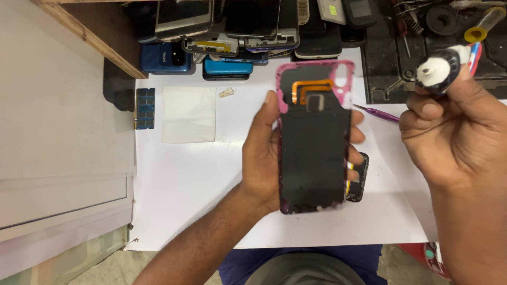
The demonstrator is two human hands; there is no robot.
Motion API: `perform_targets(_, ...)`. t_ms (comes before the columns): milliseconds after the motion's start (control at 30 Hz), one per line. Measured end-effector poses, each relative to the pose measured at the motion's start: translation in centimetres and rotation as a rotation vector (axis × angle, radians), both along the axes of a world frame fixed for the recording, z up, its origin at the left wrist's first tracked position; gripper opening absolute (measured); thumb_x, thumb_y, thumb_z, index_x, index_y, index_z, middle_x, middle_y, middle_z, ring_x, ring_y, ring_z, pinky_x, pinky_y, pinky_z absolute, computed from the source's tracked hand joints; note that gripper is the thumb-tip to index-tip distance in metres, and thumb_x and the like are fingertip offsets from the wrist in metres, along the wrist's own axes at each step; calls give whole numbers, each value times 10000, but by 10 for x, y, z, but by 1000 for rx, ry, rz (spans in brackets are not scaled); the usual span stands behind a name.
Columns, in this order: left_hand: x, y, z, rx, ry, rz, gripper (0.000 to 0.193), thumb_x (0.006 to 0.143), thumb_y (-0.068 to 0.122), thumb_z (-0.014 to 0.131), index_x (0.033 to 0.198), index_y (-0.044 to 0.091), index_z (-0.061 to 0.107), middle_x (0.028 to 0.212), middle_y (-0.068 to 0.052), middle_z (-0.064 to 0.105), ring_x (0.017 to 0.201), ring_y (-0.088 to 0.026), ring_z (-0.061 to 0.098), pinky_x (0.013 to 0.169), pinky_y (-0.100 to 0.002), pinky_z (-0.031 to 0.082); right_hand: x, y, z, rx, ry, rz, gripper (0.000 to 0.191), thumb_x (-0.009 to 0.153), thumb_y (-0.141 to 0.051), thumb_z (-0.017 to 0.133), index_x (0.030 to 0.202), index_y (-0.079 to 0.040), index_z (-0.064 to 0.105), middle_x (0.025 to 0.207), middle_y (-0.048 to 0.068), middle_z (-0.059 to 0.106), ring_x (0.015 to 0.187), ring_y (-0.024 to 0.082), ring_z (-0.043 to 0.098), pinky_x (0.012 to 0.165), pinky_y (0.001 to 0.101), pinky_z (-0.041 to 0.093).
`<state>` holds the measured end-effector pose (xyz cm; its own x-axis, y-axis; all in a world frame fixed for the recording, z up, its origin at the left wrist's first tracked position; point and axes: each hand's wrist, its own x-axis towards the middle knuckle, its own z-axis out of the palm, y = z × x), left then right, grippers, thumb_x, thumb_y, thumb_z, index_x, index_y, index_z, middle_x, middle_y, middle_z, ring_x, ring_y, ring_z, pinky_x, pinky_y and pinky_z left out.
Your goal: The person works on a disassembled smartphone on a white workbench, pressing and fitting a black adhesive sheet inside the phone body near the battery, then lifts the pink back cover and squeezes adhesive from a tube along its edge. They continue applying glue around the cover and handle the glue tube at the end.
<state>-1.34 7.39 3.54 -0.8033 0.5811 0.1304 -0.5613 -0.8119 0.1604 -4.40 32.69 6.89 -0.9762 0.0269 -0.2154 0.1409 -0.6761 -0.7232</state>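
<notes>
While the left hand [264, 158] clamps the phone back cover [315, 142] inner-face-up for access, the right hand [454, 126] pinches a glue tube [441, 68] — nozzle raised clear.

Rectangular plastic phone back cover [315, 153]: black inner face, pink rim, orange flex strip near its top. Left of the cover on the white tabletop [185, 179]: translucent white square sheet [189, 114], dark blue-green ridged block [144, 108]. Right of the cover: thin purple-pink tool [377, 113]; small round white-and-black cap [438, 71].

matt black plastic phone back cover [315, 153], smooth white tabletop [195, 179]
</notes>
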Motion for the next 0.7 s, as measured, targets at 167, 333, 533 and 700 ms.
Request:
perform_targets(167, -13, -11, 1, -205, 18, 301, 968, 1096, 777, 244, 1416, -93, 525, 1179, -213, 657, 1089, -288, 675, 1011, -468, 583, 8, 14, -18, -8, -28, 18, 135, 1108, -169, 667, 1070, -39, 675, 966, 86, 696, 780, 167, 605, 778, 288, 479)
perform_targets(333, -33, -22, 4, -514, -191, 684, 819, 998, 703, 321, 1373, 10, 546, 1217, -147, 679, 1121, -283, 675, 924, -429, 566, 12, 28, -33, 4, -27, 55, 141, 1127, -161, 635, 1080, -38, 685, 990, 92, 721, 817, 189, 626, 798, 313, 491)
perform_targets(533, -19, -53, 0, -499, -179, 767, 796, 1002, 716, 395, 1317, 15, 601, 1206, -209, 701, 1134, -297, 667, 1025, -422, 556, 12, 27, -36, 10, -37, 57, 226, 1158, -259, 565, 1123, -68, 681, 987, 71, 726, 777, 177, 626, 710, 306, 477)
perform_targets(700, -3, -86, 0, -577, -327, 838, 584, 971, 564, 472, 1244, 65, 602, 1195, -122, 717, 1142, -305, 689, 1020, -516, 559, 13, 28, -38, -53, -12, 106, 337, 1211, -329, 510, 1047, -71, 653, 906, 73, 706, 750, 188, 592, 684, 309, 452)
